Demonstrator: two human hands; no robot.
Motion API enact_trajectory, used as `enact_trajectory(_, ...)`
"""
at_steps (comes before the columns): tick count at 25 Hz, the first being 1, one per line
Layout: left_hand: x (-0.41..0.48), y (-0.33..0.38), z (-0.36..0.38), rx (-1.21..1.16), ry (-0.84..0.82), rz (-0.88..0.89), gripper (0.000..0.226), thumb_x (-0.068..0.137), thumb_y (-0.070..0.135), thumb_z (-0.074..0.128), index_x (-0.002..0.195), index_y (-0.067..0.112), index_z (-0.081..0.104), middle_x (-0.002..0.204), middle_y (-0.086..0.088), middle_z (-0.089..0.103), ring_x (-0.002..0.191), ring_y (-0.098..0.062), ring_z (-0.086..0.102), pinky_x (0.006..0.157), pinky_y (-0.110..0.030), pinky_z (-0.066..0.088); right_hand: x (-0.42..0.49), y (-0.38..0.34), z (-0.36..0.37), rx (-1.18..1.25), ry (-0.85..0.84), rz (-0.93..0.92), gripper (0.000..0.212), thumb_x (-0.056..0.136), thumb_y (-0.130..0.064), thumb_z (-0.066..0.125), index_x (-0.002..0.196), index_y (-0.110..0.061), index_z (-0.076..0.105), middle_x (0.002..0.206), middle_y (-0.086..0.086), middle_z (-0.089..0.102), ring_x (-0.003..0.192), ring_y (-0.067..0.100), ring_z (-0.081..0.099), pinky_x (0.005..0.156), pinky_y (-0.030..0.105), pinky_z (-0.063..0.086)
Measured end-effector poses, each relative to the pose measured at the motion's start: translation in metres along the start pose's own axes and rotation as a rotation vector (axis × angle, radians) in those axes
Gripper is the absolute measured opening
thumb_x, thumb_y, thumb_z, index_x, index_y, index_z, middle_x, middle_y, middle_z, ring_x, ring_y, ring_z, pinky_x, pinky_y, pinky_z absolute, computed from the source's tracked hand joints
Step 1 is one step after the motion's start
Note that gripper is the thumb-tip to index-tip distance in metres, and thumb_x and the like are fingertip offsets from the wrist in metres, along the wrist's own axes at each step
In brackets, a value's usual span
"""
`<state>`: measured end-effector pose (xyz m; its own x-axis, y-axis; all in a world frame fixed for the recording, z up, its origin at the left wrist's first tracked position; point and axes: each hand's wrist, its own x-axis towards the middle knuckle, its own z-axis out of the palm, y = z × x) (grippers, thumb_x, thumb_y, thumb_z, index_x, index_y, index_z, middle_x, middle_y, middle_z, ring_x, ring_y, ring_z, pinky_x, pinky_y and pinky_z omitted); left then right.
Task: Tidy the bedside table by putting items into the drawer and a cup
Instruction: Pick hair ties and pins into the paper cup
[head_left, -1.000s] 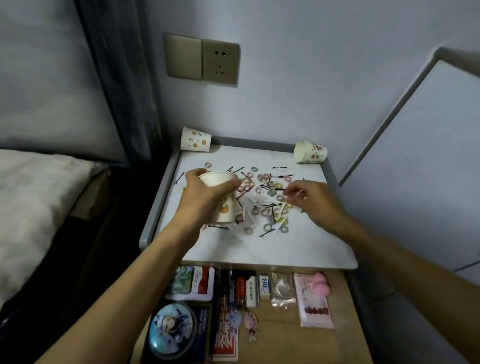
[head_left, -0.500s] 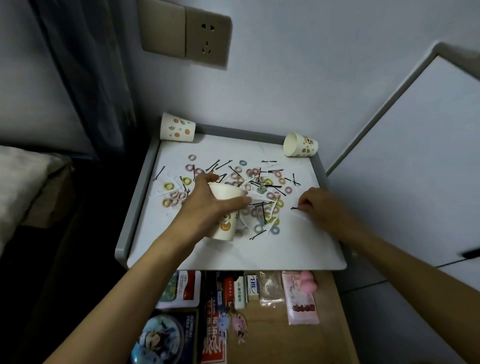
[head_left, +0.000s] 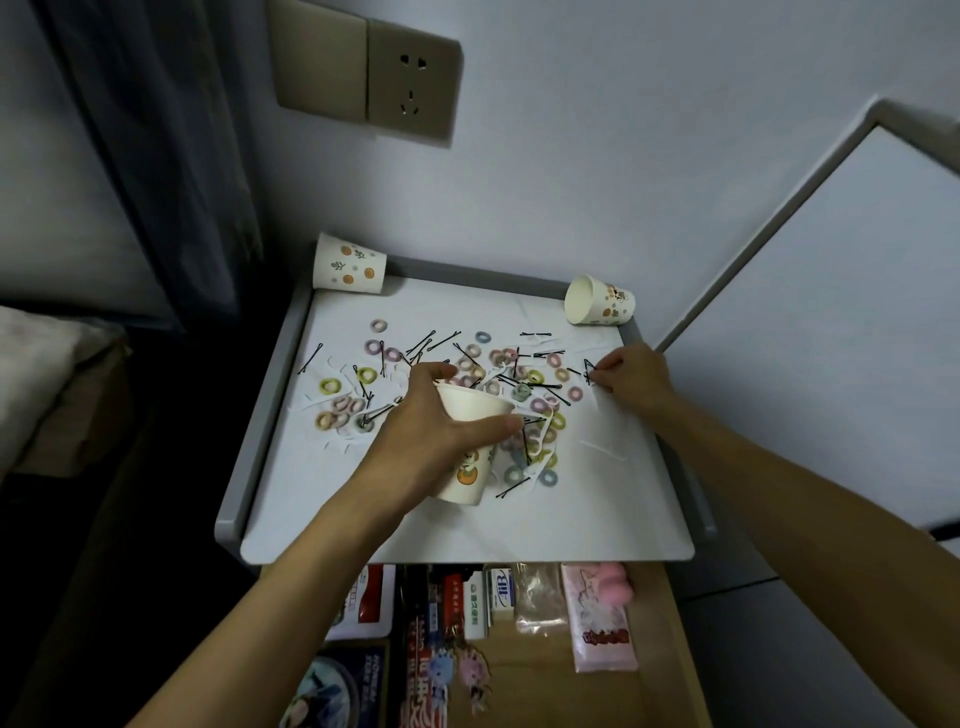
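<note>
Two bare hands work over a white bedside surface (head_left: 467, 530) strewn with small pastel hair ties (head_left: 330, 385) and black hairpins (head_left: 310, 358). The left hand (head_left: 431, 431) wraps fingers and thumb round a printed paper cup (head_left: 467, 478) in the middle of the clutter. The cup is tipped so its open mouth faces away and to the right, probably to give the other hand an easy target. Whether its base touches the surface cannot be told.

The right hand (head_left: 631, 376), near the right edge, has its fingertips pinched on a few hairpins, seemingly gathering them for the cup.

Two more cups sit at the back, well apart from the hands: an upside-down cup (head_left: 349, 265) in the left corner and a toppled cup (head_left: 597, 300) in the right corner.

Below the front edge the drawer (head_left: 530, 670) stands open, holding packets, cards and a pink pouch (head_left: 602, 618). The larger items look stowed, and the small loose pieces are what is left to clear.
</note>
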<state>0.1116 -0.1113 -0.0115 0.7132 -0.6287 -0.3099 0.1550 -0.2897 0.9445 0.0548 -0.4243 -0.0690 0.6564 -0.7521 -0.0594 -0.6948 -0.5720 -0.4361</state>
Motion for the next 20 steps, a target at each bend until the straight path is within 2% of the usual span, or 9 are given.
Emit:
enact_trajectory(3, -0.001, -0.003, -0.001, 0.012, -0.004, -0.019, 0.087, 0.055, 0.05, 0.087, 0.125, 0.034, 0.039, 0.104, 0.001, 0.067, 0.091, -0.021, 0.069, 0.085, -0.047, 0.056, 0.003, -0.004, 0.003, -0.004, -0.02, 0.009, 0.019, 0.083, -0.023, 0.076, 0.093, -0.007, 0.077, 0.093, 0.008, 0.074, 0.081, 0.015, 0.061, 0.075, 0.028, 0.046)
enact_trajectory(7, -0.002, -0.002, 0.0, 0.012, -0.014, -0.025, 0.09, 0.04, 0.063, 0.079, 0.118, 0.039, 0.041, 0.1, 0.002, 0.069, 0.088, -0.021, 0.07, 0.083, -0.05, 0.057, 0.008, -0.011, 0.003, -0.003, -0.071, 0.015, 0.02, 0.084, -0.023, 0.074, 0.091, -0.006, 0.078, 0.088, 0.009, 0.074, 0.076, 0.015, 0.06, 0.07, 0.026, 0.044)
enact_trajectory(11, 0.0, -0.001, -0.001, 0.022, -0.018, -0.035, 0.087, 0.049, 0.056, 0.084, 0.121, 0.036, 0.04, 0.1, 0.001, 0.068, 0.088, -0.021, 0.069, 0.083, -0.048, 0.057, 0.011, -0.017, 0.007, -0.028, -0.093, 0.021, 0.024, 0.077, -0.03, 0.08, 0.085, -0.008, 0.077, 0.072, 0.001, 0.069, 0.066, 0.014, 0.06, 0.065, 0.029, 0.048)
enact_trajectory(15, 0.0, -0.001, -0.004, 0.014, -0.004, -0.031, 0.073, 0.066, 0.042, 0.086, 0.122, 0.033, 0.04, 0.1, 0.001, 0.066, 0.087, -0.02, 0.067, 0.08, -0.041, 0.057, 0.011, -0.02, 0.008, -0.029, -0.136, 0.025, 0.022, 0.078, -0.021, 0.08, 0.092, -0.004, 0.076, 0.081, 0.008, 0.072, 0.065, 0.013, 0.061, 0.066, 0.028, 0.047)
enact_trajectory(20, -0.001, -0.002, -0.003, -0.006, -0.018, -0.034, 0.078, 0.056, 0.048, 0.087, 0.119, 0.035, 0.041, 0.098, 0.0, 0.068, 0.086, -0.022, 0.069, 0.082, -0.046, 0.057, 0.007, -0.015, 0.003, -0.076, -0.198, 0.059, 0.021, 0.083, -0.019, 0.076, 0.092, 0.0, 0.074, 0.089, 0.015, 0.073, 0.078, 0.023, 0.065, 0.076, 0.036, 0.053)
